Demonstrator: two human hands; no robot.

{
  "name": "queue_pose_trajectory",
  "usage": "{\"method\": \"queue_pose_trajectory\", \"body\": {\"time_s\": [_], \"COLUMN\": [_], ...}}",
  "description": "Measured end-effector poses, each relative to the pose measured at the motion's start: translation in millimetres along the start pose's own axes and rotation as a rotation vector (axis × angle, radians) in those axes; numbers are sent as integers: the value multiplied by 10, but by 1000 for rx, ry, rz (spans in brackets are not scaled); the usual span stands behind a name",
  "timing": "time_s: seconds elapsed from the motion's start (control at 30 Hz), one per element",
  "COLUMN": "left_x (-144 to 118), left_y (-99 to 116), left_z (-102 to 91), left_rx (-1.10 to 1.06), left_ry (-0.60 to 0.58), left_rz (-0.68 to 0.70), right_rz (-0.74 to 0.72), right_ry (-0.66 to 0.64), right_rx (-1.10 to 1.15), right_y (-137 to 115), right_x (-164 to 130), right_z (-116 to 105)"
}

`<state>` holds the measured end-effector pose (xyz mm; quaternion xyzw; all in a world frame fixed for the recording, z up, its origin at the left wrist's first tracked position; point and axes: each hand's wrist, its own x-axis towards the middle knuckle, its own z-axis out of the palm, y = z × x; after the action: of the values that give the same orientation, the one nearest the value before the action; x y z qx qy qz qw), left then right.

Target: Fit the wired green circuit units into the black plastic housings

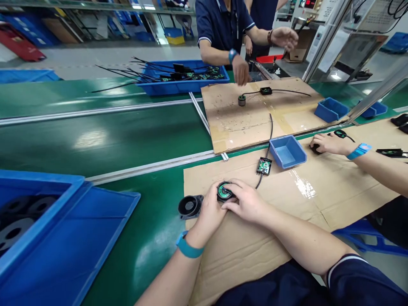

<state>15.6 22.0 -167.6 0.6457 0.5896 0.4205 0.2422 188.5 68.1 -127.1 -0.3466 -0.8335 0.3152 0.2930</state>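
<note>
Two hands close on a small round black speaker part with a green ring (pixel 224 191), low centre of the frame, on the brown cardboard sheet (pixel 287 199).

Left hand (pixel 208 210) cups its near-left edge while the right hand (pixel 245 203) grips over its right side; pressing evenly and keeping the part flat on the cardboard looks the sound way to work it. A thin black cable (pixel 267 146) runs from it past a small green circuit board (pixel 264 165), which could snag. A black horn-shaped housing (pixel 190 206) lies just left; an open blue plastic bin (pixel 287 151) sits right. A co-worker's hand (pixel 330 143) works further right.
</note>
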Motion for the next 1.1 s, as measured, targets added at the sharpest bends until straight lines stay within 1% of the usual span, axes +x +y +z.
{"method": "queue_pose_trajectory", "body": {"time_s": [0.2,0.3,0.4,0.47,0.53,0.57,0.6,0.63,0.67,0.73,0.77,0.8,0.83,0.9,0.93,1.0,1.07,1.1], "left_x": [2,13,13,-10,-53,-77,-100,-118,-126,-109,-84,-52,-18,46,70,102,112,111], "left_y": [15,2,12,77,200,273,345,409,456,483,461,420,363,230,165,59,-1,-15], "left_z": [-13,-2,19,0,-83,-153,-241,-341,-446,-645,-727,-792,-841,-903,-923,-956,-981,-989], "left_rx": [-18,-48,-42,-15,25,51,75,91,93,89,93,100,105,98,90,121,194,222], "left_ry": [-41,-43,-44,-38,-28,-1,56,146,273,530,609,639,623,511,453,331,160,59], "left_rz": [-43,-63,-51,-21,41,78,118,153,181,184,153,111,66,15,9,-15,-119,-183], "right_rz": [-21,6,31,-25,-127,-165,-182,-171,-140,-64,-47,-50,-67,-117,-127,-105,-74,-62], "right_ry": [2,0,-25,-26,62,133,199,234,220,90,39,33,73,180,193,113,25,14], "right_rx": [23,-31,-110,-140,-150,-156,-169,-192,-219,-257,-250,-226,-193,-139,-130,-140,-147,-145], "right_y": [37,33,4,-23,-49,-58,-64,-66,-65,-59,-55,-51,-46,-28,-13,27,68,83], "right_x": [68,110,141,148,143,138,134,132,134,147,155,161,163,155,148,130,112,103], "right_z": [28,61,93,86,56,37,19,4,-7,-13,-7,7,29,99,142,226,281,292]}}
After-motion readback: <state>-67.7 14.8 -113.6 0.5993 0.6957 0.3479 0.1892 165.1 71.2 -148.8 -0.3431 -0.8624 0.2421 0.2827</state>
